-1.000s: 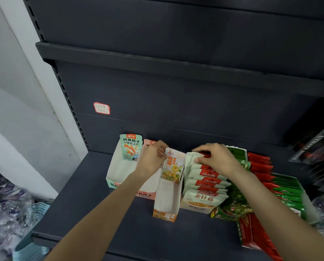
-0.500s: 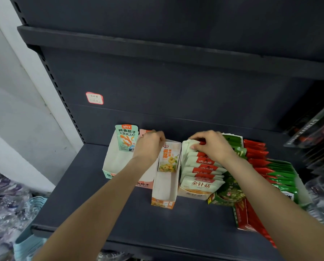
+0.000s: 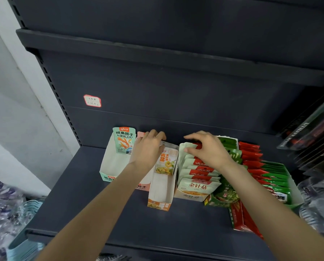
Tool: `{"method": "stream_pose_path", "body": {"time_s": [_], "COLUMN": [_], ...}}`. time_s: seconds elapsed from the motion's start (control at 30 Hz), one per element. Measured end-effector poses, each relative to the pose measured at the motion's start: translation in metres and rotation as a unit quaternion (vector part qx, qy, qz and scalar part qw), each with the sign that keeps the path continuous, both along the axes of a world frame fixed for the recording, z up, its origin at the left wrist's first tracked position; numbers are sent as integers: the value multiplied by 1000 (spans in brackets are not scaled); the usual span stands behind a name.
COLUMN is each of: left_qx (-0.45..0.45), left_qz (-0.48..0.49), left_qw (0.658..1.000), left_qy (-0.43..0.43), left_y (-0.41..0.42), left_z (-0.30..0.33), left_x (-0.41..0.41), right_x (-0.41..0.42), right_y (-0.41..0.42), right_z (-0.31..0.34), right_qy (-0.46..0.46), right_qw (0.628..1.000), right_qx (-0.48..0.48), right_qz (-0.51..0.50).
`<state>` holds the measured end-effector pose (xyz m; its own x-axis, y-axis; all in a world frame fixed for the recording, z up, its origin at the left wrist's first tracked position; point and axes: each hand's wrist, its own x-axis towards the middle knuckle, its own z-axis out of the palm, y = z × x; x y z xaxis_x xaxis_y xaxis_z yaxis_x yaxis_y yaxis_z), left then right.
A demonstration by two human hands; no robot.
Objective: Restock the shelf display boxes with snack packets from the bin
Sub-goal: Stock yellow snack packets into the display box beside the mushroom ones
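Note:
Several display boxes stand in a row on the dark shelf (image 3: 93,208). My left hand (image 3: 148,149) lies over the pink box (image 3: 143,185) and pinches the top left corner of the orange packet (image 3: 166,162). That packet stands at the back of the narrow orange box (image 3: 160,202). My right hand (image 3: 208,149) grips the rearmost white-and-red packets (image 3: 198,182) in the cream box (image 3: 189,195), thumb behind them and fingers in front. The teal box (image 3: 108,166) at the left holds one teal packet (image 3: 124,140).
Green and red packets (image 3: 255,166) fill boxes to the right, and a red-green box (image 3: 242,219) lies flat near the front. A price label (image 3: 92,100) sticks on the back panel. Light blue baskets (image 3: 24,245) and plastic bags sit lower left; hanging goods (image 3: 313,132) are on the right.
My left hand has slid slightly left and back over the pink box. My right thumb has spread out behind the white packets. The boxes have stayed in place.

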<state>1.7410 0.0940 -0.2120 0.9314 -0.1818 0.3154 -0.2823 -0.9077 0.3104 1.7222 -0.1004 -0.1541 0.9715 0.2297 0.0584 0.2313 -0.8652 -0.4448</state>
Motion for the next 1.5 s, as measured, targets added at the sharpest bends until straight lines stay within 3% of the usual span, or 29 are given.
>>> {"method": "stream_pose_path", "body": {"time_s": [0.27, 0.47, 0.67, 0.83, 1.17, 1.4, 1.5], "left_qx": [-86, -156, -173, -203, -219, -237, -225], "left_qz": [23, 50, 86, 158, 267, 298, 268], "left_qw": [996, 982, 976, 955, 905, 883, 890], "left_qy": [26, 91, 101, 150, 250, 275, 293], "left_y": [13, 16, 19, 32, 125, 217, 255], "left_z": [38, 38, 22, 5, -68, -110, -125], "left_x": [-58, -146, -229, -297, -419, -460, -466], "right_x": [-50, -113, -177, -228, -321, -361, -371], "right_y": [26, 26, 24, 42, 136, 220, 255], "right_z": [9, -5, -26, -48, -118, -154, -173], "right_qy": [-73, -40, 1, 109, 221, 253, 242], "right_qw": [997, 997, 993, 984, 959, 952, 956], "right_qx": [29, 49, 80, 109, 71, 121, 126], "right_qz": [-12, 50, 82, 94, 166, 123, 107]}}
